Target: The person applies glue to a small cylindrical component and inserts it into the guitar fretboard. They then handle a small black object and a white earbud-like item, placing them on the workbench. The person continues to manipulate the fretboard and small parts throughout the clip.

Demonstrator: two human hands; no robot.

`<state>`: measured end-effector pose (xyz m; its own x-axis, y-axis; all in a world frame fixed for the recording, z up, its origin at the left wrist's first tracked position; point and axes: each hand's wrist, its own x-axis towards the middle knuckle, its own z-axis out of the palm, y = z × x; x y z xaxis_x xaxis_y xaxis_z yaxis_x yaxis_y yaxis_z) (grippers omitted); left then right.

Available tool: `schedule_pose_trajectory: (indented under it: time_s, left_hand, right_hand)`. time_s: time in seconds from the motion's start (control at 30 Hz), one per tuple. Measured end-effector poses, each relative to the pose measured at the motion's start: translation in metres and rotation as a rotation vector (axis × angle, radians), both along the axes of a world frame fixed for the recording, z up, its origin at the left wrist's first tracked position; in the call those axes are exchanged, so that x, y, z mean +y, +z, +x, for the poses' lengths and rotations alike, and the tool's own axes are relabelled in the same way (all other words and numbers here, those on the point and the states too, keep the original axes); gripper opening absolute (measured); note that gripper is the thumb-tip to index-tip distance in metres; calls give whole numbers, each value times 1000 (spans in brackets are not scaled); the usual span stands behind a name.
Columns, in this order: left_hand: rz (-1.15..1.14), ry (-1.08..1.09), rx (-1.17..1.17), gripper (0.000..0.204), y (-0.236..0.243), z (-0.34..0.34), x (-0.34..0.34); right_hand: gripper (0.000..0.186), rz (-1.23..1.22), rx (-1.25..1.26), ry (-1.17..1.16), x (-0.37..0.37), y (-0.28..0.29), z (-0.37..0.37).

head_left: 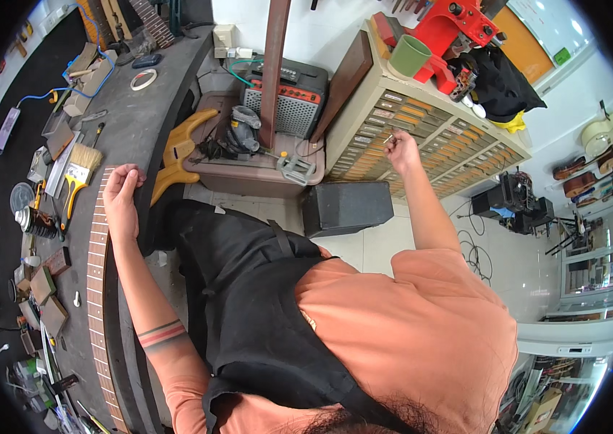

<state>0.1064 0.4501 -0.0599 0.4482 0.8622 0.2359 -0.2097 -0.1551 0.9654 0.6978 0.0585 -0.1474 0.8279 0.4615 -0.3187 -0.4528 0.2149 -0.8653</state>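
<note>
Dark hair (pixel 346 423) over orange T-shirt (pixel 408 311); hands well apart.
Fretted guitar neck (pixel 96 275) at left, long axis along bench (pixel 133 119) edge; left hand (pixel 123 199) nearer, at far end, fingers curled, hold unclear. Right hand (pixel 403 153) pinches tiny piece (pixel 389 139) by drawer cabinet (pixel 440 147).
</note>
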Motion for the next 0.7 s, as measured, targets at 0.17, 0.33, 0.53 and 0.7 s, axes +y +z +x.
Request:
schedule_pose_trajectory:
  time_s: [0.17, 0.33, 0.53, 0.7]
  left_hand:
    - [12, -5, -13, 11, -1, -1, 2]
    - [-29, -10, -40, 11, -2, -3, 3]
    - [-7, -6, -25, 11, 0, -1, -1]
    - [-11, 1, -5, 11, 0, 0, -1]
  right_hand:
    - [10, 60, 13, 16, 8, -2, -5]
    - [12, 129, -5, 22, 17, -4, -10]
    - [16, 79, -21, -14, 17, -11, -14]
    - [24, 86, -26, -83, 14, -10, -10]
